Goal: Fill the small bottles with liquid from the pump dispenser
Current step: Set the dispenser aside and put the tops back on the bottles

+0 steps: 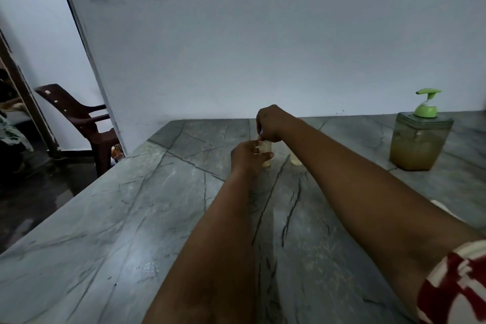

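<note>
Grey veined stone surface [110,218] against pale wall [236,34]; left edge open to dark floor, one brown chair [79,118] beyond. Near and left areas bare. One dispenser [419,139], green pump, far right, well apart from hands. One bottle [265,146] mid-far: left hand [246,156] grip closed round it, right hand [269,121] pinching its top. Two pale bits beside, perhaps caps.

We see a grey marble-patterned table [131,218] with dark veins — on it the pump dispenser [420,139] at far right, and 2 small pale items [295,160] near the middle, too blurred to identify.
</note>
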`<move>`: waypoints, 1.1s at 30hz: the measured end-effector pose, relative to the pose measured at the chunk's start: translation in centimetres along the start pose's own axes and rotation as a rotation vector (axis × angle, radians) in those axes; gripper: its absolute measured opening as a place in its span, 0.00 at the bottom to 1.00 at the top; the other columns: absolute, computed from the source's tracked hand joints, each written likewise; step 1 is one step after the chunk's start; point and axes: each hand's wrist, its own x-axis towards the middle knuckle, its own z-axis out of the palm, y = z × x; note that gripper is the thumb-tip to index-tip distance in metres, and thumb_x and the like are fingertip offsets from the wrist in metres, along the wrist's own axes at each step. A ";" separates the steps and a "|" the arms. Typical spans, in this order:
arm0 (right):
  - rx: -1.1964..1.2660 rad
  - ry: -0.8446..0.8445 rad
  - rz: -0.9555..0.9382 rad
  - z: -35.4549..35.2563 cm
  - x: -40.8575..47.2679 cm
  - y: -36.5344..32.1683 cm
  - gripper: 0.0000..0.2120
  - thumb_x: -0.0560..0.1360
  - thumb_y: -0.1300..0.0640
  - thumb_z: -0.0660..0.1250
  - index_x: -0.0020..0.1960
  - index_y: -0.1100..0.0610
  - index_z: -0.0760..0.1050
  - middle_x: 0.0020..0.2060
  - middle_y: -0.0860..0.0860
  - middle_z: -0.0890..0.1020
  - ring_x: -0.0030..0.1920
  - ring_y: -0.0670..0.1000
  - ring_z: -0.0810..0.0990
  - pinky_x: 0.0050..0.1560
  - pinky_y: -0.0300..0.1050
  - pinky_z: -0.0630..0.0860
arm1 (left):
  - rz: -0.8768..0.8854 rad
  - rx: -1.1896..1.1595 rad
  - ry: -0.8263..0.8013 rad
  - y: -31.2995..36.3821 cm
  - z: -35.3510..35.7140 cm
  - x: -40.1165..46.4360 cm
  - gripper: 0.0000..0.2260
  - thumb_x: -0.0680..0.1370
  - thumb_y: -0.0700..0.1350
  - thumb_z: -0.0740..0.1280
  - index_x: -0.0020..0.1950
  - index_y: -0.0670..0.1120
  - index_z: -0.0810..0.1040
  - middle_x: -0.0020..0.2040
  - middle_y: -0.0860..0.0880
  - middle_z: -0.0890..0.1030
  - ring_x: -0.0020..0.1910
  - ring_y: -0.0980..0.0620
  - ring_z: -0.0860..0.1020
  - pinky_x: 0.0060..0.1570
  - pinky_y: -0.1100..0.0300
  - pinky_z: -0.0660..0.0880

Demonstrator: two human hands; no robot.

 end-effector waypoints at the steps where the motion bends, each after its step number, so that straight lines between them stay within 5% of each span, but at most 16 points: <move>1: 0.014 0.008 0.007 0.1 -0.2 0.0 0.11 0.72 0.59 0.72 0.54 0.61 0.79 0.52 0.56 0.83 0.53 0.52 0.81 0.54 0.45 0.79 | 0.002 0.007 0.002 0.0 0.0 0.0 0.21 0.71 0.48 0.75 0.62 0.43 0.79 0.56 0.46 0.82 0.55 0.48 0.79 0.57 0.58 0.74; 6: 0.308 0.118 0.041 -1.4 -2.1 1.1 0.24 0.73 0.55 0.71 0.66 0.58 0.69 0.60 0.58 0.76 0.58 0.55 0.77 0.54 0.44 0.74 | 0.017 0.051 -0.010 0.1 -0.3 -0.4 0.23 0.71 0.49 0.76 0.63 0.43 0.78 0.58 0.45 0.82 0.55 0.50 0.79 0.49 0.64 0.69; 11: 0.376 0.219 0.116 -7.0 -6.3 5.2 0.14 0.73 0.57 0.71 0.57 0.57 0.78 0.55 0.56 0.81 0.54 0.54 0.80 0.54 0.42 0.74 | -0.005 0.035 0.014 0.6 -1.7 -1.0 0.40 0.65 0.49 0.80 0.73 0.45 0.67 0.66 0.44 0.76 0.61 0.49 0.76 0.56 0.60 0.71; 15: 0.389 -0.037 0.341 -10.3 -11.8 11.3 0.15 0.71 0.59 0.74 0.55 0.64 0.80 0.48 0.61 0.83 0.45 0.55 0.81 0.44 0.46 0.79 | 0.011 0.071 0.112 2.6 -2.8 -1.7 0.41 0.66 0.52 0.79 0.74 0.43 0.65 0.68 0.42 0.74 0.65 0.46 0.74 0.62 0.55 0.70; 19: 0.320 -0.440 0.657 -9.1 -16.8 16.3 0.26 0.65 0.55 0.79 0.58 0.66 0.78 0.42 0.57 0.81 0.41 0.53 0.79 0.48 0.49 0.78 | 0.105 0.087 0.310 5.9 -1.6 -3.5 0.35 0.71 0.54 0.74 0.72 0.43 0.66 0.67 0.41 0.73 0.67 0.42 0.70 0.64 0.53 0.67; 22: 0.314 -0.602 0.748 -7.0 -20.4 17.2 0.22 0.68 0.52 0.77 0.55 0.63 0.76 0.45 0.55 0.78 0.39 0.51 0.75 0.47 0.47 0.76 | 0.195 0.071 0.336 8.3 0.7 -6.0 0.29 0.73 0.50 0.72 0.70 0.45 0.66 0.65 0.43 0.73 0.67 0.43 0.68 0.63 0.54 0.65; 26: 0.318 -0.530 0.714 -4.1 -23.2 17.3 0.32 0.72 0.53 0.73 0.68 0.68 0.66 0.53 0.58 0.76 0.40 0.52 0.77 0.47 0.47 0.78 | 0.227 0.024 0.252 9.9 4.3 -8.4 0.24 0.73 0.48 0.71 0.67 0.44 0.70 0.61 0.44 0.76 0.63 0.45 0.72 0.61 0.55 0.69; 29: 0.314 -0.369 0.672 -2.3 -24.0 17.4 0.25 0.72 0.57 0.73 0.65 0.65 0.71 0.44 0.58 0.79 0.42 0.54 0.78 0.38 0.45 0.78 | 0.146 0.003 0.227 9.9 5.9 -9.1 0.25 0.73 0.47 0.71 0.67 0.43 0.70 0.62 0.43 0.76 0.62 0.42 0.73 0.60 0.50 0.73; 33: 0.382 -0.240 0.609 -1.6 -24.3 17.4 0.19 0.73 0.59 0.71 0.62 0.63 0.73 0.50 0.60 0.78 0.45 0.55 0.78 0.36 0.43 0.78 | 0.056 0.062 0.228 9.1 6.1 -8.7 0.29 0.73 0.47 0.71 0.72 0.45 0.65 0.66 0.43 0.74 0.66 0.41 0.70 0.63 0.48 0.71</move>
